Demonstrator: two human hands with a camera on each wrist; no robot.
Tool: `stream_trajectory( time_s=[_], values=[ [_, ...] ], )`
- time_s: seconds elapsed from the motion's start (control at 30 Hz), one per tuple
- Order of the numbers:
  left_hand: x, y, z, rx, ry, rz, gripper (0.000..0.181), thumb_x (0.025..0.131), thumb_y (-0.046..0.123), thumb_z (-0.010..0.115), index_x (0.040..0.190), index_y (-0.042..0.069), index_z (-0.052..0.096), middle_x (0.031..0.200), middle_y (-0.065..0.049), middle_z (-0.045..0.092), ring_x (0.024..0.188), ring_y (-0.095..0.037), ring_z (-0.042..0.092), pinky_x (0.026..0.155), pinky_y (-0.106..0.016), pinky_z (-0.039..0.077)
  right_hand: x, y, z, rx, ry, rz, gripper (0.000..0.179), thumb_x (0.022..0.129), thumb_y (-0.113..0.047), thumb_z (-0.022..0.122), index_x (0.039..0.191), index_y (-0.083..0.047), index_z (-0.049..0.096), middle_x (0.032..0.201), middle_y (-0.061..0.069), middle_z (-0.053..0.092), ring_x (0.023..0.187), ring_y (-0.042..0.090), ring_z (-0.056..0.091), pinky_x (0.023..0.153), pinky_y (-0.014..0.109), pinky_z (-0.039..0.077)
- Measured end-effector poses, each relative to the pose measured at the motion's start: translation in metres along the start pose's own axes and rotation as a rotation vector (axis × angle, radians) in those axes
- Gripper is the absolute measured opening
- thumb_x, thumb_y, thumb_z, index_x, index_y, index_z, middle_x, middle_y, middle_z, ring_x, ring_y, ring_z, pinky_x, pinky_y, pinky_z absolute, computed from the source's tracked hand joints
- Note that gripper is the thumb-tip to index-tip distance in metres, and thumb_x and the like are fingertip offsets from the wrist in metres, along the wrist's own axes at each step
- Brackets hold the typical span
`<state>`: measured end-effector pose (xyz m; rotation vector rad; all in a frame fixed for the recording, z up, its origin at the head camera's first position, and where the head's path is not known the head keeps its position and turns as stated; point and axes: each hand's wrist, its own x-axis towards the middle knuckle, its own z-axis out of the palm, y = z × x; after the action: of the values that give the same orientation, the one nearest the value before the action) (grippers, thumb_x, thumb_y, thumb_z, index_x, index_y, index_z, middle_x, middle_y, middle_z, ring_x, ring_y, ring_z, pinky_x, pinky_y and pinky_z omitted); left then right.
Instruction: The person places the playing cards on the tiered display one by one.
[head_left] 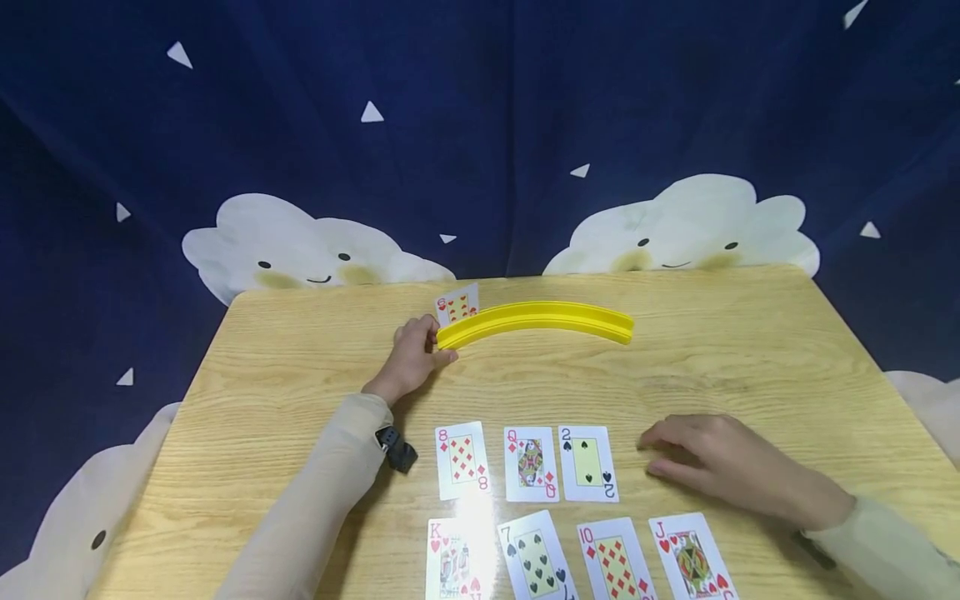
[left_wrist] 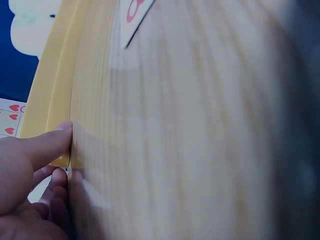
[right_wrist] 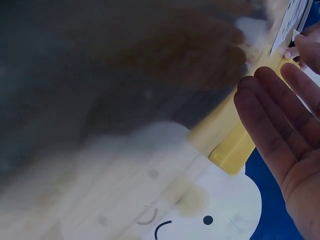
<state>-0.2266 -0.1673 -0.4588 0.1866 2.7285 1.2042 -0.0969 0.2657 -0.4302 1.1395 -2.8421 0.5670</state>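
A curved yellow card holder (head_left: 536, 315) lies toward the far side of the table. At its left end a six of hearts (head_left: 456, 303) stands up behind the front lip. My left hand (head_left: 412, 354) grips that end of the holder; in the left wrist view the thumb (left_wrist: 55, 142) lies on its near edge and the other fingers are curled beyond its tip. My right hand (head_left: 720, 462) is over the table, right of a two of spades (head_left: 588, 464), with nothing in it. Its fingers (right_wrist: 272, 107) look loosely extended in the right wrist view.
Left of the two of spades lie a queen of diamonds (head_left: 531, 464) and an eight of diamonds (head_left: 462, 461). A nearer row holds a king of hearts (head_left: 448, 558), seven of spades (head_left: 537, 557), ten of diamonds (head_left: 617, 560) and jack of hearts (head_left: 694, 557). A dark blue curtain (head_left: 480, 150) hangs behind.
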Motion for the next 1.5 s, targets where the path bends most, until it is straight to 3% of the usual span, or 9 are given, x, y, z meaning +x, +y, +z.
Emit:
stream_trajectory(
  time_s=[0.47, 0.8, 0.93, 1.03, 1.2, 1.37, 1.5],
  values=[
    [0.001, -0.001, -0.001, 0.003, -0.011, 0.003, 0.034, 0.102, 0.016, 0.080, 0.111, 0.007, 0.049, 0.104, -0.011, 0.043, 0.110, -0.033, 0.037, 0.090, -0.042, 0.030, -0.017, -0.004, 0.000, -0.019, 0.039, 0.018, 0.024, 0.091, -0.024, 0.091, 0.112, -0.027, 0.079, 0.110, -0.020, 0.074, 0.098, 0.003, 0.071, 0.081, 0.037, 0.062],
    [0.001, -0.002, -0.003, 0.017, -0.014, 0.015, 0.032, 0.102, 0.016, 0.079, 0.113, 0.006, 0.051, 0.106, -0.010, 0.045, 0.110, -0.032, 0.037, 0.091, -0.043, 0.030, -0.033, -0.007, -0.004, -0.020, -0.004, 0.035, 0.025, 0.093, -0.033, 0.089, 0.114, -0.027, 0.078, 0.110, -0.021, 0.071, 0.097, 0.001, 0.068, 0.079, 0.032, 0.059],
    [0.001, -0.001, -0.003, 0.016, -0.019, 0.016, 0.033, 0.102, 0.016, 0.079, 0.113, 0.006, 0.050, 0.106, -0.010, 0.045, 0.109, -0.032, 0.037, 0.091, -0.043, 0.030, -0.040, -0.010, 0.000, -0.035, 0.019, -0.017, 0.038, 0.088, -0.046, 0.091, 0.116, -0.027, 0.076, 0.105, -0.025, 0.064, 0.087, -0.005, 0.060, 0.070, 0.024, 0.053],
    [0.001, -0.001, -0.003, 0.014, -0.022, 0.005, 0.033, 0.102, 0.016, 0.079, 0.113, 0.006, 0.050, 0.107, -0.011, 0.045, 0.110, -0.032, 0.037, 0.092, -0.043, 0.030, -0.043, -0.011, 0.004, -0.050, 0.014, -0.054, 0.057, 0.081, -0.062, 0.089, 0.121, -0.024, 0.074, 0.106, -0.023, 0.056, 0.084, -0.006, 0.049, 0.063, 0.022, 0.045],
    [0.000, -0.002, -0.002, 0.014, -0.019, -0.004, 0.033, 0.103, 0.016, 0.079, 0.114, 0.006, 0.050, 0.107, -0.011, 0.045, 0.112, -0.033, 0.037, 0.093, -0.044, 0.030, -0.047, -0.016, 0.009, -0.056, -0.031, -0.043, 0.087, 0.069, -0.079, 0.086, 0.129, -0.019, 0.070, 0.111, -0.018, 0.047, 0.086, -0.003, 0.043, 0.062, 0.023, 0.042],
    [0.001, -0.002, -0.002, 0.010, -0.018, -0.004, 0.033, 0.103, 0.016, 0.079, 0.115, 0.006, 0.050, 0.107, -0.011, 0.045, 0.113, -0.033, 0.037, 0.093, -0.044, 0.030, -0.048, -0.019, 0.012, -0.043, -0.038, -0.032, 0.094, 0.065, -0.082, 0.086, 0.131, -0.019, 0.068, 0.112, -0.019, 0.044, 0.087, -0.002, 0.043, 0.065, 0.023, 0.042],
    [0.000, -0.001, -0.001, 0.004, -0.017, -0.008, 0.032, 0.103, 0.015, 0.079, 0.115, 0.006, 0.050, 0.107, -0.011, 0.045, 0.113, -0.032, 0.037, 0.093, -0.044, 0.030, -0.049, -0.018, 0.015, -0.042, -0.022, -0.061, 0.087, 0.068, -0.082, 0.083, 0.128, -0.022, 0.066, 0.112, -0.017, 0.045, 0.088, -0.001, 0.044, 0.064, 0.024, 0.042]
  ],
)
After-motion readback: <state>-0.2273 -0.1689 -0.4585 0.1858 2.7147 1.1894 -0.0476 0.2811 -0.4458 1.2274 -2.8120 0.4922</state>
